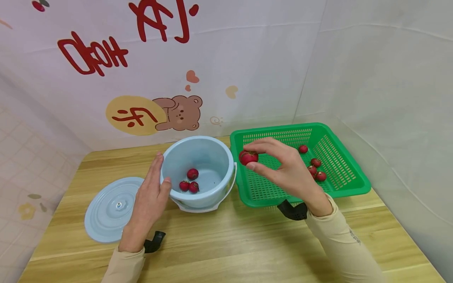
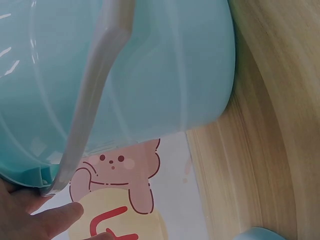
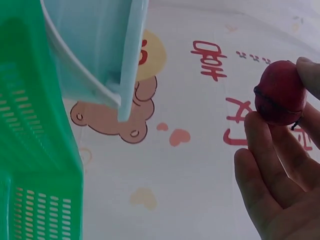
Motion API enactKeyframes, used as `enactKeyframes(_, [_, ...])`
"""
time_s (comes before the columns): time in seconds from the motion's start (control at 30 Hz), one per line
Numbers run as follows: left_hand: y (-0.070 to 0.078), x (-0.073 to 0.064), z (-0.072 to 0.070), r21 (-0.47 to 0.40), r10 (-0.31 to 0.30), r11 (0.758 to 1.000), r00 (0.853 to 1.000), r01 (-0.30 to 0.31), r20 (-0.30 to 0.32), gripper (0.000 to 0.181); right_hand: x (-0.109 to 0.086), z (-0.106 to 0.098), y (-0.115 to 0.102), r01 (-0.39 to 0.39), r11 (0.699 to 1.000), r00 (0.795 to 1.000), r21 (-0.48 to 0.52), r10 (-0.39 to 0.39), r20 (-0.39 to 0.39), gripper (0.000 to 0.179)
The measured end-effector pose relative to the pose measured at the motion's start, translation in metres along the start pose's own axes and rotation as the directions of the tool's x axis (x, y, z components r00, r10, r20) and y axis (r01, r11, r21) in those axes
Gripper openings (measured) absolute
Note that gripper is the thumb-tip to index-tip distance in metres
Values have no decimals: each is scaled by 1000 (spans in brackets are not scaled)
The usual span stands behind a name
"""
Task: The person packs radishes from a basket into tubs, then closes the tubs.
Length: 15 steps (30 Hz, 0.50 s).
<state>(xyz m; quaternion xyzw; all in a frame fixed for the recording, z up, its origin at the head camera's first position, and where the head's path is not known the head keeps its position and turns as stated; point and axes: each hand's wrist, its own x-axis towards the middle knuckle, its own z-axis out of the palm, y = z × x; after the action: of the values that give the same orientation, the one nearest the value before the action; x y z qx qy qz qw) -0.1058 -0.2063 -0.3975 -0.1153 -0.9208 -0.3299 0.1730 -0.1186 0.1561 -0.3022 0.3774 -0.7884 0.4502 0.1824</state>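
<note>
My right hand (image 1: 283, 167) pinches a small round red radish (image 1: 249, 157) between thumb and fingertips, above the left side of a green basket (image 1: 262, 202). Seen from the right wrist, a thin dark strand crosses the held radish (image 3: 281, 92). My left hand (image 1: 150, 198) is against the left side of a light blue bucket (image 1: 198, 202), its fingers fairly straight and the thumb near the rim. The left wrist view has these fingers (image 2: 57, 220) by the handle's (image 2: 97, 85) joint. Three red radishes (image 1: 192, 173) lie inside the bucket.
Several more radishes (image 1: 316, 162) lie in the right part of the basket. A round blue lid (image 1: 106, 212) lies flat on the wooden table (image 1: 219, 247), left of the bucket and partly behind my left hand. A printed white backdrop (image 1: 265, 59) rises behind the table.
</note>
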Motion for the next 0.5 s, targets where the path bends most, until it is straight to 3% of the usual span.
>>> enactKeyframes(0.23, [0,0,0,-1,3,1000,1000,-3,-3,64,6,22,-5,36,999,999,30,-35,-25,46])
enactKeyframes(0.5, [-1,0,2,-3,6,1000,1000,-6,-10,64,9,43,-8,5,998,1000,57,-4,-18,42])
